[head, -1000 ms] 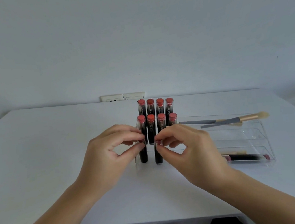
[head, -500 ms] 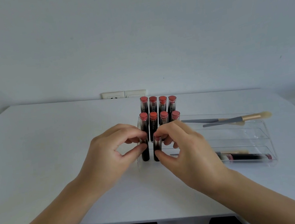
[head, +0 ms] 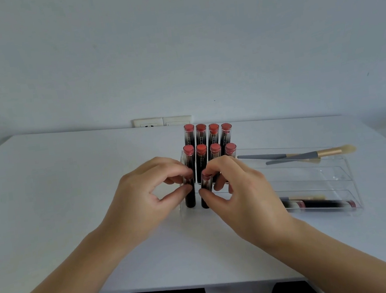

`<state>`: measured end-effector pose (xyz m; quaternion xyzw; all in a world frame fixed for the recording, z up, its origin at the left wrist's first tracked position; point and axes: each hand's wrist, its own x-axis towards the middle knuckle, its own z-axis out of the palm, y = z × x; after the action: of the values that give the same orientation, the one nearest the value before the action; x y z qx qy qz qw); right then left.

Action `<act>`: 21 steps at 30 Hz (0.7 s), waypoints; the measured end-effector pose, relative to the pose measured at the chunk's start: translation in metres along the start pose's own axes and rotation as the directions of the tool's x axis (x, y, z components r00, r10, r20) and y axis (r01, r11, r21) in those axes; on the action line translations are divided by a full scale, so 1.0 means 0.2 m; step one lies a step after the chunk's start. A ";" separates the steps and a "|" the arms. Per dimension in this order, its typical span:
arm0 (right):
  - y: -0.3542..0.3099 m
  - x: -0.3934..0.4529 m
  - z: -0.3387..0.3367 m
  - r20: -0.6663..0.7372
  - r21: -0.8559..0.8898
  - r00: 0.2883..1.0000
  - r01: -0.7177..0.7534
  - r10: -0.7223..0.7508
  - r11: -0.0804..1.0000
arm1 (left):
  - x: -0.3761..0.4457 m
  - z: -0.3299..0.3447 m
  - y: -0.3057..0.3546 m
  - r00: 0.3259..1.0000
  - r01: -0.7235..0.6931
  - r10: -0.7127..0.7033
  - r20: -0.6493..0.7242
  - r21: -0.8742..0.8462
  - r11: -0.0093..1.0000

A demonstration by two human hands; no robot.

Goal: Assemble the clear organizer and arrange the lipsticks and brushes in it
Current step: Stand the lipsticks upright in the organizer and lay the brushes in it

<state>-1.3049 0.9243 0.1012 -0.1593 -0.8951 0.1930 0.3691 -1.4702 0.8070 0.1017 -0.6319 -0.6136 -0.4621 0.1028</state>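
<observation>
**Both hands on the front-row lipsticks**

On the white table (head: 44,192) stands the clear organizer (head: 340,175), with brushes (head: 295,156) lying in its far tray. At the organizer's left end, the left hand (head: 145,202) pinches one upright lipstick (head: 190,196) between thumb and forefinger; just beside it, the right hand (head: 243,194) pinches a second lipstick (head: 206,186) the same way.

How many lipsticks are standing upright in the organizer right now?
10: four in the back row, four in the middle row, two in front, pinched by the left hand and right hand. Hands may hide more.
</observation>
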 end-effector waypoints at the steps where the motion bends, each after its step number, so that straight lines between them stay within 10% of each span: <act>1: 0.00 0.00 0.00 -0.005 0.008 1.000 -0.002 0.002 1.000 | 0.00 0.00 0.00 1.000 -0.002 0.002 0.003 0.000 1.000; 21: 0.00 -0.01 0.01 -0.010 -0.100 0.998 0.058 -0.059 0.993 | -0.03 0.02 0.00 0.989 0.140 -0.138 0.048 -0.058 0.988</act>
<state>-1.3041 0.9230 0.0988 -0.1524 -0.9054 0.1363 0.3722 -1.4673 0.8058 0.0955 -0.6005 -0.6439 -0.4726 0.0373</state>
